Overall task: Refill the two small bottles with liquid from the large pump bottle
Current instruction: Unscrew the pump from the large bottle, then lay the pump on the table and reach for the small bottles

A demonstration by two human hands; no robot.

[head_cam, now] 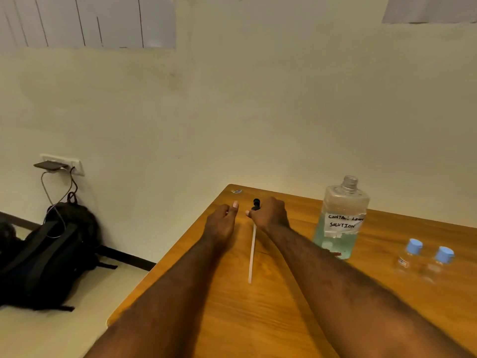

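The large pump bottle (340,223) stands uncapped, its threaded neck bare and its handwritten label reading contact lens solution; it is roughly half full of pale blue-green liquid and sits just to the right of my right hand (271,215). That hand's fingers are curled round the black pump head (256,204), and the white dip tube (251,254) trails back from under them, lying along the table (258,319) toward me. My left hand (222,223) rests just left of the pump head, fingers loosely curled with the thumb raised, and I can see nothing held in it. The two small bottles, one (410,254) and the other (442,262), stand side by side well to the right of both hands, beyond the big bottle, both wearing blue caps, so I judge no refilling has begun. My worry is the open bottle: my right forearm passes close in front of it, and a careless reach toward the small bottles could tip it and spill the solution. The wet tube may also drip or pick up dirt from the wood. Pouring from so wide a neck into such narrow ones looks likely to overshoot. A black backpack (51,254) lies on the floor to the left.
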